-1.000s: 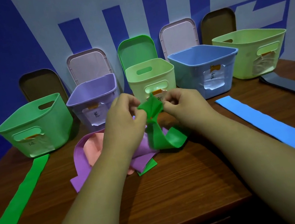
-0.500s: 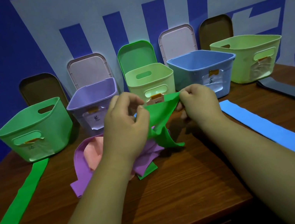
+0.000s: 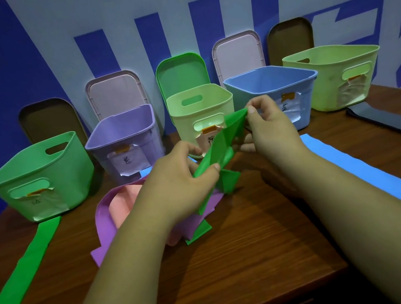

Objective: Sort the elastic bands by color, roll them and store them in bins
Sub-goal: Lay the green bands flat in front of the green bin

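Blue-and-grey wall [image 3: 17, 49] graphics are seen across the top of the frame, and a dark wooden table [image 3: 240, 272] is spread out below them. Five open bins are lined up along the table's far edge: a green bin [image 3: 39, 176] at the left, a purple bin [image 3: 123, 138], a small pale green bin [image 3: 199, 104] at centre, a blue bin [image 3: 270, 81] and a larger pale green bin [image 3: 335, 76] at the upper right. Paper labels are taped to their fronts. A green lid [image 3: 181, 72] is propped upright behind the small bin.

At the centre of the frame a green elastic band [image 3: 217, 149] is held off the table between both hands. Its upper end is pinched by the curled fingers of the right hand [image 3: 269, 124], in front of the blue bin. Lower down it is gripped between the thumb and fingers of the left hand [image 3: 180, 179]. Its loose tail is draped onto a heap beneath the left wrist, where a purple band [image 3: 102, 213] and a pink band [image 3: 123, 202] are tangled.

A second green band [image 3: 21, 274] is laid flat along the lower left, its far end just before the green bin. A blue band [image 3: 385, 182] is laid flat along the right, and a dark grey band [image 3: 396, 124] is laid beyond it near the right edge.
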Tool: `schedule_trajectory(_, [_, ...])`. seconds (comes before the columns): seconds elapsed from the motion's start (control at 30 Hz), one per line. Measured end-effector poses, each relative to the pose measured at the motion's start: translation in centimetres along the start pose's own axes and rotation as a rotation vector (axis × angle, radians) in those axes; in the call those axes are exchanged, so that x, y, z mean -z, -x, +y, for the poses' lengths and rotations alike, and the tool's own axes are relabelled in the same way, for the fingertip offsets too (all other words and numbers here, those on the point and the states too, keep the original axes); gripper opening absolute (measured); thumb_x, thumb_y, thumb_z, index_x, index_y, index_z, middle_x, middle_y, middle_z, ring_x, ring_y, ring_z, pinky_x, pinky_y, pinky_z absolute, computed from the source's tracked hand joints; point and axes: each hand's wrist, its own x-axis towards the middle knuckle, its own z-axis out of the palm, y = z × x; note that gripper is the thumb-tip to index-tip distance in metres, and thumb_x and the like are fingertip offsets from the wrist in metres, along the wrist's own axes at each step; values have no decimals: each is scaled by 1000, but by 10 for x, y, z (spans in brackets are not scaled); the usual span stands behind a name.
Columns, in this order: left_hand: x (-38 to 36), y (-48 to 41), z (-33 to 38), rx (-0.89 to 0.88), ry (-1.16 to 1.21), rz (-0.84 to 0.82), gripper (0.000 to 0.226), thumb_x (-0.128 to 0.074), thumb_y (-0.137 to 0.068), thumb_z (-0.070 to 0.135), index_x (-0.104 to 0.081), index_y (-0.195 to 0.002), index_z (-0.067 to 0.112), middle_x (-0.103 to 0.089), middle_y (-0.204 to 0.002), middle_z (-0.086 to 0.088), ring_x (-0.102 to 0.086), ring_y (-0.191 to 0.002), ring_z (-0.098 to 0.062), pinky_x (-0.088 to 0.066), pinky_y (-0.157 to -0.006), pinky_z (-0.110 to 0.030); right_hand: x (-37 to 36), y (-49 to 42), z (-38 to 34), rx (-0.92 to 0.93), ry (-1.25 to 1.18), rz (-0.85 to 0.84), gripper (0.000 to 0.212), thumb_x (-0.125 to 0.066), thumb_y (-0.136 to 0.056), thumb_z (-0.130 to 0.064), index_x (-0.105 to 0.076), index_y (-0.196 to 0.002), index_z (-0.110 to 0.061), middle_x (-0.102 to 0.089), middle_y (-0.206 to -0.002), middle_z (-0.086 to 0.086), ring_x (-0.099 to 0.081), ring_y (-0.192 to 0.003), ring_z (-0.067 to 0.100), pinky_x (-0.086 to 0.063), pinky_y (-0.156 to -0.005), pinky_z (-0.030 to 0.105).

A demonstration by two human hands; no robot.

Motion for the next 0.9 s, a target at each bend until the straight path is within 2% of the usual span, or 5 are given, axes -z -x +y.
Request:
schedule_trajectory(0.17, [8,1,0,82,-275,-78,49,-57,-81,81,-63,-108,41,-70,-90,10,-66,-85,-12,-60,-80,-37,2,2,4,320,286,-7,11,-48,-114,-30,-58,-109,-33,-67,-94,-15,-59,-78,-10,-45,-64,12])
schedule_trajectory(0.3, [10,4,3,85,-216,-271,64,-50,-85,87,-62,-100,27,-77,-74,13,-70,-77,-6,-56,-74,-33,1,2,4,378,188,8,13,-51,-114,-28,-58,-106,-36,-71,-100,-14,-63,-85,-4,-49,-68,12])
schedule_trajectory(0.43, [11,6,4,26,-63,-220,74,-34,-71,104,-64,-93,41,-67,-77,14,-62,-76,0,-46,-69,-32,-1,4,1,325,61,-10,18,-51,-113,-25,-61,-101,-34,-69,-84,-24,-64,-79,-5,-51,-70,17])
schedule_trajectory(0.73, [-9,1,3,-54,12,-13,26,-65,-95,62,-67,-93,36,-72,-81,20,-65,-76,5,-49,-68,-27,-2,8,0,311,72,-91,16,-52,-112,-31,-64,-102,-35,-72,-89,-13,-65,-69,6,-51,-62,30])
schedule_trajectory(0.9, [-23,-7,5,-149,-44,170,33,-75,-93,45,-46,-100,34,-51,-102,14,-54,-90,-6,-41,-70,-26,-3,8,1,280,81,-112,14,-53,-112,-34,-66,-106,-34,-72,-89,-9,-66,-67,12,-55,-58,34])
